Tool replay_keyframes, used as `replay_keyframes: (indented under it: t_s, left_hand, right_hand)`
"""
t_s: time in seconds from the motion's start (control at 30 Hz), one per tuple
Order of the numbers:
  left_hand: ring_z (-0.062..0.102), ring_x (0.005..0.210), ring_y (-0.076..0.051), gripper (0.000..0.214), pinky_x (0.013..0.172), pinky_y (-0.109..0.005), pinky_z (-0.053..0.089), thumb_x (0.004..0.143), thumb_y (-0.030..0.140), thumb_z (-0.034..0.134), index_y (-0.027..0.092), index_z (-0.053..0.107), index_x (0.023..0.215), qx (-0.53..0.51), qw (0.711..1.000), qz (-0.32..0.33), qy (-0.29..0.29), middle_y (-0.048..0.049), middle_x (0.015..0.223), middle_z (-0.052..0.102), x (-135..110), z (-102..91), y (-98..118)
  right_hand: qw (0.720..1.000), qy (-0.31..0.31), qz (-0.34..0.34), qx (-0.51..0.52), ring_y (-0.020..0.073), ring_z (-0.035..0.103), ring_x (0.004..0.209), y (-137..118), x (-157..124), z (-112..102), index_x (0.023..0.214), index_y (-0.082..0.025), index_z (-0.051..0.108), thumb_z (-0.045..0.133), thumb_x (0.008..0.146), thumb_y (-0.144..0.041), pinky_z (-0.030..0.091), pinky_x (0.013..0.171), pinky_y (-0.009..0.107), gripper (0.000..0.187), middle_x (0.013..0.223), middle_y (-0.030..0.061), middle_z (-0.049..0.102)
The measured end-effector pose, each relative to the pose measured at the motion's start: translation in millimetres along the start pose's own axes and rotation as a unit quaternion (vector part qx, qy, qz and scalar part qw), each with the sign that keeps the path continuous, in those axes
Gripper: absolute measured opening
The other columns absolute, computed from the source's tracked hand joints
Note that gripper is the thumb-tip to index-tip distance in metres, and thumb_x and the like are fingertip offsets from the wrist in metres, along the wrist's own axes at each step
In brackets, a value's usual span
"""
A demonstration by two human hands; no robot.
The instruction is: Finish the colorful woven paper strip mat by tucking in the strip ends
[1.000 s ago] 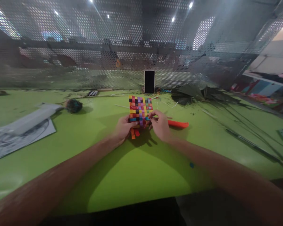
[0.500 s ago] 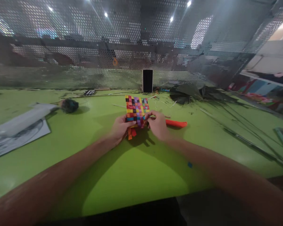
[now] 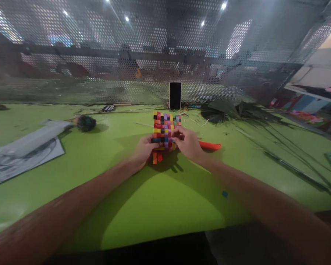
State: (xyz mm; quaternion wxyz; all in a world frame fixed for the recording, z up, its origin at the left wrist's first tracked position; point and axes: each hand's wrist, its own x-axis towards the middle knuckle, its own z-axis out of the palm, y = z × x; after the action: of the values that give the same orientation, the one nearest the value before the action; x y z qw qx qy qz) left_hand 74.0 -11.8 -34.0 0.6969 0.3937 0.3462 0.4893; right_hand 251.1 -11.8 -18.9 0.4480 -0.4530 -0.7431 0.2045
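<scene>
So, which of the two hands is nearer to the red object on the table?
The right hand: the red object lies just beside it. The left hand is farther off, holding the woven piece at its left side.

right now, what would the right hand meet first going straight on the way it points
Probably the colourful woven piece, which the right hand seems to touch, though depth there is unclear.
</scene>
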Motion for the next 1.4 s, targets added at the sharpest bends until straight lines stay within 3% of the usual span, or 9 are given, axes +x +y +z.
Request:
replay_keyframes:
  t_s: [0.23,0.37,0.53,0.73,0.9,1.07,1.23,1.4]
  left_hand:
    - [0.075,0.076,-0.023,0.028,0.082,-0.041,0.062,0.074,-0.006,0.060,0.008,0.068,0.097,-0.023,1.000,-0.021,0.002,-0.0131,0.088,0.077,-1,0.4,4]
    - [0.075,0.075,-0.022,0.027,0.078,-0.037,0.063,0.076,-0.007,0.060,0.008,0.067,0.097,-0.025,0.999,-0.022,-0.002,-0.0122,0.086,0.077,-1,0.8,5]
    - [0.075,0.072,-0.020,0.028,0.076,-0.034,0.063,0.074,-0.006,0.062,0.009,0.067,0.096,-0.020,1.000,0.004,-0.018,-0.0100,0.083,0.077,2,-1.4,2]
    - [0.074,0.069,-0.018,0.027,0.073,-0.031,0.063,0.072,-0.003,0.065,0.010,0.067,0.096,0.013,0.999,0.035,-0.012,-0.0081,0.083,0.076,3,2.1,0]
    - [0.073,0.069,-0.017,0.030,0.067,-0.030,0.062,0.071,-0.002,0.065,0.014,0.065,0.096,0.082,0.993,0.079,0.022,-0.0071,0.087,0.075,4,2.5,8]
    - [0.071,0.066,-0.017,0.032,0.063,-0.029,0.061,0.066,-0.002,0.067,0.014,0.068,0.094,0.130,0.988,0.041,-0.073,-0.0066,0.085,0.074,4,-4.4,28]
    - [0.071,0.067,-0.017,0.033,0.064,-0.026,0.059,0.066,0.000,0.065,0.013,0.072,0.095,0.133,0.983,0.007,-0.123,-0.0070,0.085,0.075,2,-7.2,38]
    - [0.071,0.063,-0.016,0.029,0.062,-0.024,0.058,0.065,0.002,0.065,0.015,0.073,0.090,0.110,0.980,-0.026,-0.165,-0.0053,0.078,0.076,1,-8.3,37]
  right_hand:
    - [0.999,0.032,0.013,0.024,0.0160,0.057,0.066,-1,-8,8,0.077,-0.022,0.051,0.048,0.077,-0.009,0.046,0.060,0.028,0.014,0.070,0.0003,0.058]
    - [0.996,0.073,0.012,0.050,0.0147,0.057,0.065,1,-9,16,0.077,-0.021,0.055,0.048,0.076,-0.008,0.046,0.062,0.028,0.014,0.073,0.0007,0.060]
    - [0.995,0.079,0.021,0.058,0.0151,0.059,0.067,5,-9,22,0.080,-0.021,0.059,0.054,0.081,-0.011,0.048,0.066,0.029,0.011,0.076,0.0008,0.063]
    - [1.000,0.021,0.012,0.010,0.0181,0.063,0.079,1,-4,13,0.091,-0.021,0.063,0.063,0.085,-0.017,0.051,0.078,0.033,0.008,0.089,0.0031,0.068]
    - [0.982,0.006,-0.106,-0.154,0.0250,0.057,0.106,-17,1,-9,0.103,-0.020,0.069,0.065,0.086,-0.018,0.047,0.093,0.042,0.018,0.115,0.0107,0.059]
    - [0.956,-0.074,-0.196,-0.206,0.0262,0.053,0.108,-20,8,-20,0.106,-0.026,0.074,0.060,0.090,-0.018,0.040,0.101,0.047,0.022,0.108,0.0082,0.062]
    - [0.957,-0.132,-0.199,-0.163,0.0232,0.058,0.095,-14,11,-22,0.099,-0.024,0.077,0.061,0.089,-0.016,0.047,0.086,0.040,0.020,0.098,0.0077,0.064]
    - [0.952,-0.176,-0.188,-0.163,0.0219,0.059,0.090,-20,10,-24,0.083,-0.021,0.073,0.061,0.085,-0.010,0.046,0.082,0.037,0.017,0.093,0.0070,0.066]
